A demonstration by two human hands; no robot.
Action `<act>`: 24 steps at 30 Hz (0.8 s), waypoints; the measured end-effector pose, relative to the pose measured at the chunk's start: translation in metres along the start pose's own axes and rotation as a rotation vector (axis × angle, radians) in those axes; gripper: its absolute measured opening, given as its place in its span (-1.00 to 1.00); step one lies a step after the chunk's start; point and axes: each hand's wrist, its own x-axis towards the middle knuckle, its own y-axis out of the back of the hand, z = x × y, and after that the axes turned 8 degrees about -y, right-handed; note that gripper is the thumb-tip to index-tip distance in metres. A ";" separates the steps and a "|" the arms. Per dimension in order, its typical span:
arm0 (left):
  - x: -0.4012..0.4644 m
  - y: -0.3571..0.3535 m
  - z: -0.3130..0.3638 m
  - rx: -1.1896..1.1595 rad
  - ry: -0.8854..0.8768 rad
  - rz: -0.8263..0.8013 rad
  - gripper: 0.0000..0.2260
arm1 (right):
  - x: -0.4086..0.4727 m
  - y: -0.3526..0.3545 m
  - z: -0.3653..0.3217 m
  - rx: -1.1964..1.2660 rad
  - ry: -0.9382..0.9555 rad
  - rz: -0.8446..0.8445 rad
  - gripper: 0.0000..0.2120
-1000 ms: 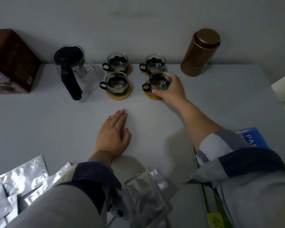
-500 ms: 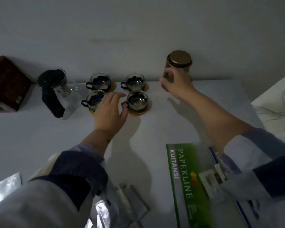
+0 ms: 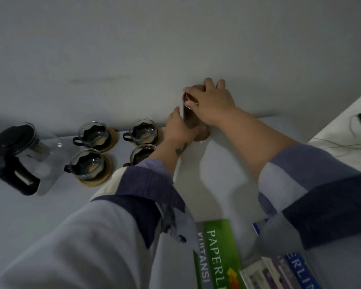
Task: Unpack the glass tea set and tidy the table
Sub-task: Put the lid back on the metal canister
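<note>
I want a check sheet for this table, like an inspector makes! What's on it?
Surface: pale table against a wall.
Job's things: glass teapot with black lid and handle; four glass cups on round coasters; brown canister at the wall.
Clutter: green booklet, blue booklet at the near edge.
Hands: left hand holds the canister's side; right hand grips its lid.
Cables: thin cables on the white surface at right.
Surroundings: bare wall.

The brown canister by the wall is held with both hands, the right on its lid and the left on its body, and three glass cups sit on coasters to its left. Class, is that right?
Not quite: the head view shows four glass cups, not three; the left arm partly hides one. Both hands do hold the brown canister, right hand on the lid, left hand on the body.
</note>
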 end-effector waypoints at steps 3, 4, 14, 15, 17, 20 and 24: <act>0.010 -0.009 0.002 -0.071 -0.044 0.064 -0.30 | 0.002 -0.004 -0.001 -0.008 0.034 0.057 -0.56; 0.012 -0.012 0.002 -0.074 -0.048 0.076 -0.32 | 0.002 -0.005 -0.001 -0.028 0.040 0.060 -0.56; 0.017 -0.015 -0.010 -0.048 -0.072 0.080 -0.29 | 0.016 0.020 0.002 -0.054 0.066 -0.176 -0.53; 0.017 -0.015 -0.012 -0.047 -0.071 0.080 -0.28 | 0.018 0.023 0.003 -0.026 0.070 -0.183 -0.54; 0.017 -0.014 -0.013 -0.047 -0.072 0.076 -0.26 | 0.021 0.029 0.007 0.070 0.082 -0.192 -0.56; 0.016 -0.013 -0.014 -0.051 -0.058 0.069 -0.24 | 0.019 0.034 0.014 0.227 0.054 -0.183 -0.54; 0.019 -0.011 -0.008 -0.036 -0.046 0.045 -0.25 | -0.008 0.031 0.017 0.378 -0.018 -0.089 -0.54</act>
